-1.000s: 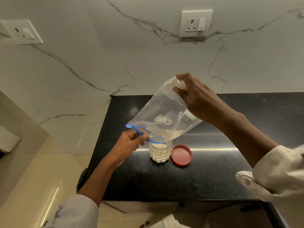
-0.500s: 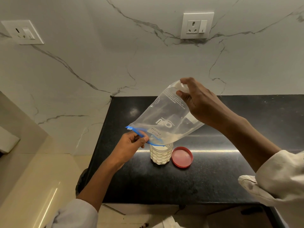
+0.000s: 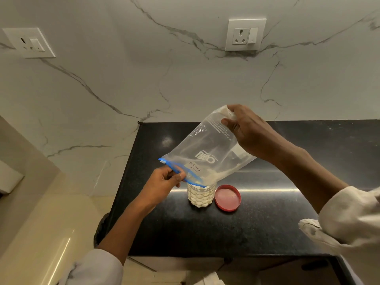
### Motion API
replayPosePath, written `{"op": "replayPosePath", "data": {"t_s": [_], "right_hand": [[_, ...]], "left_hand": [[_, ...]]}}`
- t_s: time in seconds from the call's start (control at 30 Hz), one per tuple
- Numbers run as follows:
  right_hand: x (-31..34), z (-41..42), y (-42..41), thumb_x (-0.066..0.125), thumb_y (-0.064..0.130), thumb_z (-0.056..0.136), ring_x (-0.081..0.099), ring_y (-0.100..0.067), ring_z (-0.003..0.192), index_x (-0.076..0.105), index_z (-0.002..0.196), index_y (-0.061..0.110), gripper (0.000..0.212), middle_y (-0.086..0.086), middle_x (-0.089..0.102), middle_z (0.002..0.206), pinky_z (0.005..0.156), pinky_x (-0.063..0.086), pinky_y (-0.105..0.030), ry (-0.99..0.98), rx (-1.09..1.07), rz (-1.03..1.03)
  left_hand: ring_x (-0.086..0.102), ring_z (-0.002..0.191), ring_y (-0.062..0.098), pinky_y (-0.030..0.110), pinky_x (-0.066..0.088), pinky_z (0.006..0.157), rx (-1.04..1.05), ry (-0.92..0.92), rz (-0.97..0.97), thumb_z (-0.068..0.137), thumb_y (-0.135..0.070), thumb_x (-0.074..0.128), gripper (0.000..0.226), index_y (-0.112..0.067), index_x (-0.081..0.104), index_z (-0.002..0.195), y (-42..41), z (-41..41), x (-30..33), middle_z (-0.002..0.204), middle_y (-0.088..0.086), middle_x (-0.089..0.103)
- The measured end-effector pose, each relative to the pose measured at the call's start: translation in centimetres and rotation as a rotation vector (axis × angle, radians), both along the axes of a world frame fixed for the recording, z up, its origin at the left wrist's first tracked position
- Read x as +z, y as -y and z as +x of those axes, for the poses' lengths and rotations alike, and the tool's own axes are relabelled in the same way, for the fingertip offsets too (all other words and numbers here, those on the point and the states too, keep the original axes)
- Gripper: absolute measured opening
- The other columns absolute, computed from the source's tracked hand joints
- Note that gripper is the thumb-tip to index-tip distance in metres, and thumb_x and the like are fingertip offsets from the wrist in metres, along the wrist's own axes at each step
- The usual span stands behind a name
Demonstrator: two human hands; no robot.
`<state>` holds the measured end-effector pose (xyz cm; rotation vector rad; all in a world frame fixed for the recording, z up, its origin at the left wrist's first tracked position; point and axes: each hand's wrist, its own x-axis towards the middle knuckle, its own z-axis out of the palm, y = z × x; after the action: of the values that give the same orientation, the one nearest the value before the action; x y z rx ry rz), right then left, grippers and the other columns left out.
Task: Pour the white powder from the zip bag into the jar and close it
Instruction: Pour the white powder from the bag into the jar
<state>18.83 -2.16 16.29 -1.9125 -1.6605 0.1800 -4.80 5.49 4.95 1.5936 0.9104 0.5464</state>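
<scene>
A clear zip bag (image 3: 207, 153) with a blue zip strip is tilted mouth-down over a small textured jar (image 3: 200, 196) that is nearly full of white powder. My left hand (image 3: 164, 183) pinches the blue zip edge just left of the jar mouth. My right hand (image 3: 246, 132) grips the bag's raised bottom corner. A little white powder lies along the bag's lower fold near the mouth. The red lid (image 3: 227, 198) lies upside down on the black counter (image 3: 205, 233), right beside the jar.
A marble wall rises behind the counter with a socket (image 3: 245, 34) above and another socket (image 3: 29, 43) at the far left. The counter's left edge drops off to a cream floor (image 3: 41, 223). Its front edge is near my arms.
The view has shifted slightly, so the bag, jar and hands sit a little lower in the frame. The bag stays tilted over the jar in both hands' grip.
</scene>
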Motion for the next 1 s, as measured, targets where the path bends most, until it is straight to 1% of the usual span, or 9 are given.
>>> {"op": "replayPosePath", "data": {"t_s": [0.13,0.27,0.33,0.4,0.57,0.73,0.8,0.93,1.0], "right_hand": [[0.6,-0.1,0.2,0.042,0.037,0.1,0.05,-0.017,0.098,0.043,0.134,0.013,0.041,-0.01,0.052,0.126,0.084,0.045,-0.031,0.01,0.011,0.061],[0.2,-0.3,0.1,0.042,0.035,0.101,0.05,-0.016,0.096,0.043,0.134,0.013,0.04,-0.008,0.052,0.124,0.083,0.047,-0.032,0.007,0.032,0.021],[0.2,-0.1,0.2,0.042,0.034,0.101,0.05,-0.015,0.095,0.044,0.133,0.012,0.038,-0.005,0.05,0.118,0.079,0.043,-0.027,0.013,0.033,0.027],[0.5,0.0,0.2,0.042,0.032,0.101,0.049,-0.015,0.095,0.045,0.133,0.011,0.038,-0.001,0.047,0.115,0.079,0.04,-0.026,0.016,0.019,0.04],[-0.1,0.3,0.2,0.042,0.032,0.101,0.048,-0.016,0.095,0.046,0.132,0.01,0.037,-0.009,0.052,0.121,0.079,0.038,-0.027,0.022,0.016,0.018],[0.4,0.8,0.3,0.042,0.031,0.101,0.048,-0.015,0.095,0.048,0.131,0.008,0.038,-0.011,0.053,0.12,0.08,0.041,-0.028,0.042,0.027,0.064],[-0.2,1.0,0.2,0.042,0.032,0.101,0.048,-0.015,0.094,0.048,0.131,0.008,0.039,-0.01,0.053,0.119,0.08,0.039,-0.027,0.043,0.025,0.038],[-0.4,1.5,0.3,0.041,0.033,0.102,0.047,-0.014,0.095,0.047,0.131,0.009,0.039,-0.01,0.052,0.121,0.079,0.037,-0.026,0.039,0.009,0.035],[-0.2,1.6,0.3,0.041,0.032,0.102,0.047,-0.014,0.096,0.047,0.132,0.008,0.039,-0.011,0.052,0.122,0.081,0.037,-0.027,0.051,0.009,0.062]], "left_hand": [[0.064,0.066,-0.001,0.012,0.049,0.057,-0.003,0.01,0.01,0.095,-0.015,0.059,0.008,-0.017,0.066,0.098,0.0,0.0,0.1,0.089,0.0,0.071],[0.064,0.067,-0.004,0.011,0.049,0.056,-0.001,0.003,0.016,0.094,-0.014,0.06,0.008,-0.016,0.066,0.098,0.0,0.1,-0.2,0.091,0.001,0.07],[0.065,0.068,-0.004,0.011,0.049,0.057,0.003,0.002,0.015,0.094,-0.015,0.06,0.007,-0.016,0.066,0.099,0.0,0.0,-0.1,0.093,0.0,0.07],[0.065,0.068,-0.004,0.011,0.049,0.056,0.001,0.005,0.015,0.094,-0.015,0.06,0.008,-0.018,0.065,0.099,-0.1,0.0,-0.1,0.093,0.0,0.071],[0.064,0.068,-0.002,0.012,0.049,0.057,-0.005,0.002,0.015,0.095,-0.016,0.059,0.01,-0.018,0.065,0.102,-0.1,0.0,-0.2,0.093,0.001,0.071],[0.064,0.066,-0.002,0.012,0.049,0.056,0.002,0.005,0.036,0.094,-0.016,0.06,0.008,-0.02,0.065,0.1,-0.5,0.1,-0.1,0.09,-0.002,0.071],[0.064,0.067,-0.002,0.012,0.049,0.057,-0.003,-0.014,0.061,0.095,-0.017,0.06,0.008,-0.02,0.065,0.1,-0.6,0.1,-0.3,0.091,-0.002,0.071],[0.065,0.073,0.003,0.013,0.05,0.061,0.007,-0.039,0.09,0.095,-0.021,0.06,0.015,-0.016,0.066,0.107,-0.9,-0.1,-0.4,0.096,-0.001,0.071],[0.065,0.073,0.002,0.012,0.05,0.061,0.008,-0.039,0.109,0.095,-0.022,0.06,0.019,-0.014,0.066,0.11,-1.0,0.0,-0.3,0.096,-0.002,0.071]]}}
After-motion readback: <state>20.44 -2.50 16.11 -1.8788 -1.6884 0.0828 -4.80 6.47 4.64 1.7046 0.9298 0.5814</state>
